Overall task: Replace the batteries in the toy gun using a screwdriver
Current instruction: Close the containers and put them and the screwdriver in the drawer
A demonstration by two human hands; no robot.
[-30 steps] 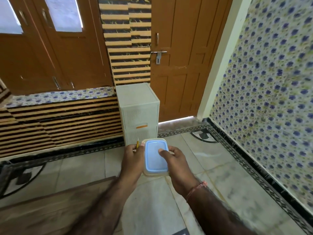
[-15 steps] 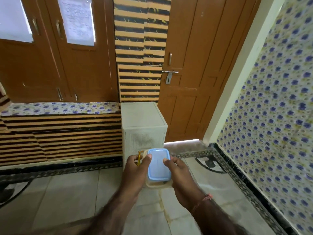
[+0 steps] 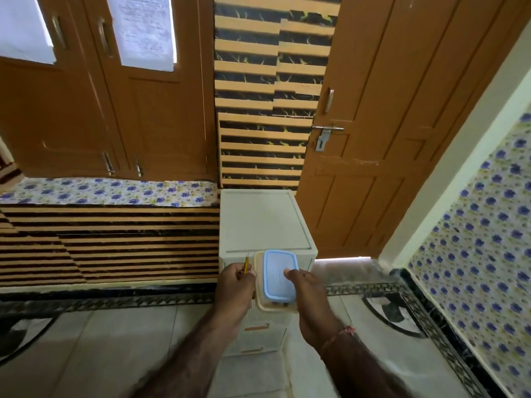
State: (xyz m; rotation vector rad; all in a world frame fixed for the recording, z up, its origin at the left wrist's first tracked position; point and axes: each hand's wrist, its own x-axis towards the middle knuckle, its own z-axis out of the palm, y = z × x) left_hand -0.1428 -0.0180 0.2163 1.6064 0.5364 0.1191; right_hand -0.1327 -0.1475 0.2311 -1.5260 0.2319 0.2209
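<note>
Both hands carry a small plastic box (image 3: 277,304) with a blue lid (image 3: 277,271) in front of me. My left hand (image 3: 235,285) grips the box's left side and also pinches a thin yellow screwdriver (image 3: 246,263) that points upward. My right hand (image 3: 306,294) holds the right side, thumb pressed on the lid. Dark shapes show faintly through the box's front wall. No toy gun is in view. The box hovers over the front edge of a white plastic drawer cabinet (image 3: 263,219).
The cabinet stands against a striped wall beside a brown door (image 3: 373,124) with a latch. A low striped ledge with a floral cloth (image 3: 109,191) runs left. A floral wall (image 3: 482,239) closes the right. Tiled floor (image 3: 100,354) lies below.
I have come closer to the cabinet; it has grown in view and the box now hangs over its front edge. Both hands keep the same hold on box and screwdriver.
</note>
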